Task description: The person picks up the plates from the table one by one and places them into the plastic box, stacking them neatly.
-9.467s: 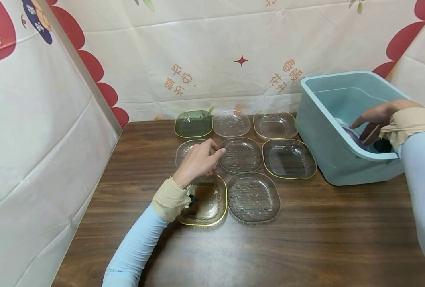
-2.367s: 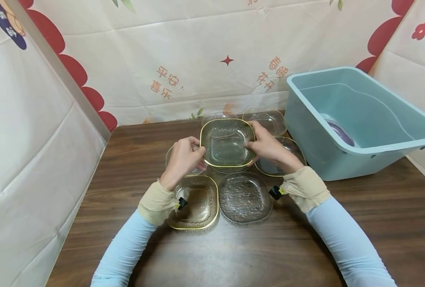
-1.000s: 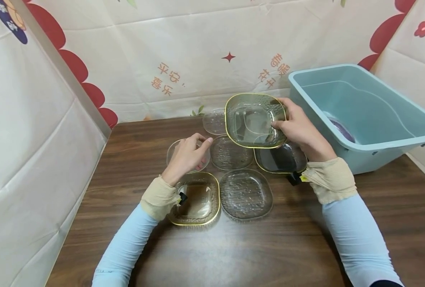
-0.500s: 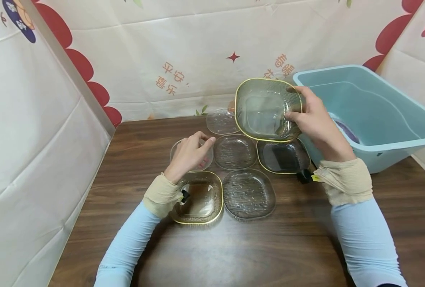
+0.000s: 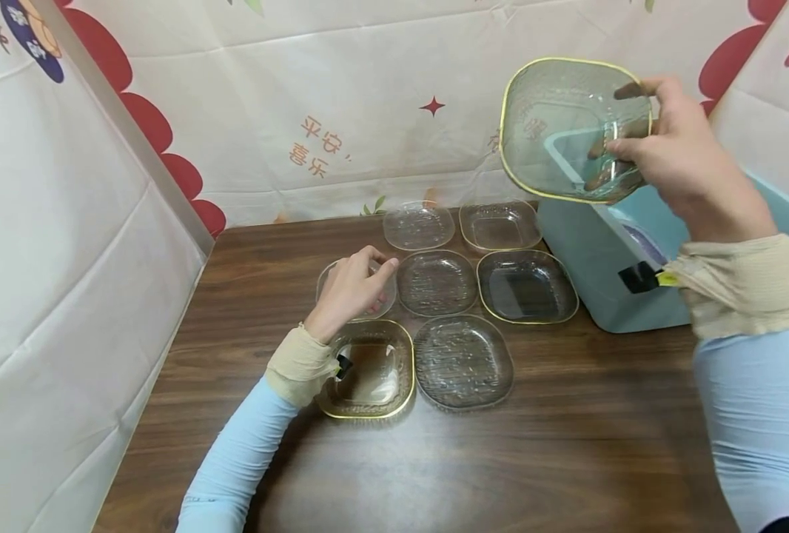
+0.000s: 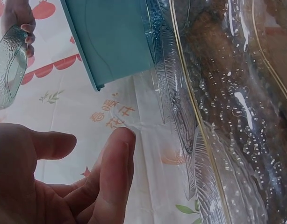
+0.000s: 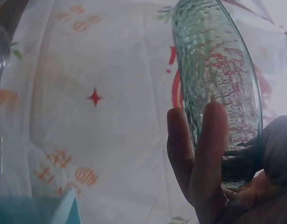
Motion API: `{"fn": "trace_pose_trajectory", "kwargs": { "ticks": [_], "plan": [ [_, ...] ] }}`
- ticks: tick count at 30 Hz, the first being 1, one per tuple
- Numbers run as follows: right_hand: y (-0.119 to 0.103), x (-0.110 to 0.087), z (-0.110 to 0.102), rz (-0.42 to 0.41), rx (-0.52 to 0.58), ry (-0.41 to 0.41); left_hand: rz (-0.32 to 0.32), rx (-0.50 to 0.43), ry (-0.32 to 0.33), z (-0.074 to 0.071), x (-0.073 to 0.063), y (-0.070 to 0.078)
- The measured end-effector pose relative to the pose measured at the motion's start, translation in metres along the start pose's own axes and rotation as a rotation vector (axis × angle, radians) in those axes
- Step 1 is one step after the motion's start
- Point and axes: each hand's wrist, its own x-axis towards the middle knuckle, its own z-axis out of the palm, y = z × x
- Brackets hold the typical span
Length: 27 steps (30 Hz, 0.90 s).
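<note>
My right hand (image 5: 690,159) grips a green-tinted glass bowl (image 5: 544,133) with a gold rim by its right side, thumb inside and fingers behind. The bowl is tilted, high at the left edge of the blue-green bin (image 5: 581,266). Its textured outside shows in the right wrist view, with the fingers against the glass (image 7: 213,70). My left hand (image 5: 349,292) hovers over a clear plate (image 5: 326,277), partly hiding it. In the left wrist view the left thumb (image 6: 54,144) and fingers are apart, with nothing between them.
Several glass dishes stand close together on the wooden table (image 5: 434,474): a gold-rimmed brown dish (image 5: 368,370), a ribbed plate (image 5: 464,363), a dark gold-rimmed dish (image 5: 528,285) and others behind. A purplish item (image 5: 642,240) lies inside the bin. A printed cloth (image 5: 381,96) hangs behind.
Earlier the green bowl stood at the back left, then both hands held it. My left hand has let go and stayed at the left; my right hand has carried the bowl up and right.
</note>
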Motion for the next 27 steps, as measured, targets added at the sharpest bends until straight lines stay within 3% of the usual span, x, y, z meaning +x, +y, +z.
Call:
{"fn": "trace_pose_trajectory", "kwargs": {
  "ticks": [2,6,8,14,23,27],
  "plan": [
    [-0.001,0.005,-0.006,0.006,-0.084,-0.001,-0.013,-0.002,-0.004,-0.001,-0.001,-0.001],
    [0.0,0.02,-0.013,0.052,-0.354,-0.002,-0.022,-0.006,0.004,-0.003,-0.004,-0.004],
    [0.002,0.029,-0.015,0.081,-0.424,-0.022,-0.015,0.0,0.012,-0.002,-0.005,-0.005],
    [0.017,0.052,-0.03,0.156,-0.447,-0.093,-0.007,0.007,0.012,0.0,-0.005,-0.004],
    [0.041,0.074,-0.049,0.229,-0.535,-0.113,0.009,0.016,0.002,0.001,-0.004,-0.001],
    [0.046,0.084,-0.056,0.281,-0.522,-0.113,0.02,0.043,-0.009,0.003,-0.005,0.001]
  ]
}}
